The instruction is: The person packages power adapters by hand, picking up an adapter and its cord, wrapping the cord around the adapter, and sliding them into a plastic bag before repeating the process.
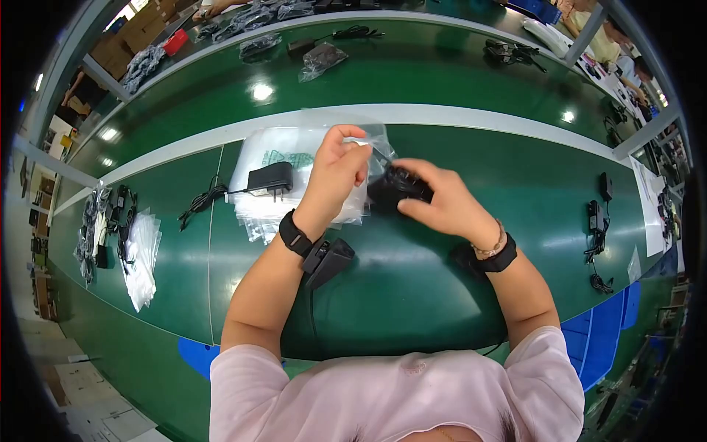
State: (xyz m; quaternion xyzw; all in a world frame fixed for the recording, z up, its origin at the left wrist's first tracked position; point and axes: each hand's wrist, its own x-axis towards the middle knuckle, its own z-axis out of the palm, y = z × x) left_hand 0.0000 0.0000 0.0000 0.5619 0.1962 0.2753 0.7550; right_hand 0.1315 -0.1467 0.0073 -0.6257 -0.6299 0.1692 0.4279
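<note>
My right hand (445, 195) grips a bundle of black coiled cord (401, 183), its thumb and fingers around the right side. The bundle is dark and partly blurred, so I cannot tell whether an adapter body is within it. My left hand (340, 168) is raised beside it with fingers curled and pinched. A thin dark length of cord runs from those fingertips to the bundle. Below both hands lies a stack of clear plastic bags (254, 151). On the stack, left of my left hand, rests a black power adapter (271, 177) with its cord (200, 202) bundled to the left.
A black device (329, 261) sits by my left wrist. Several corded items (121, 221) and plastic bags (142, 258) lie at left; adapters with cords (598, 225) lie at right. Beyond a pale rail (471, 118), a second green surface holds bagged items (322, 60). Blue bins (593, 342) stand below.
</note>
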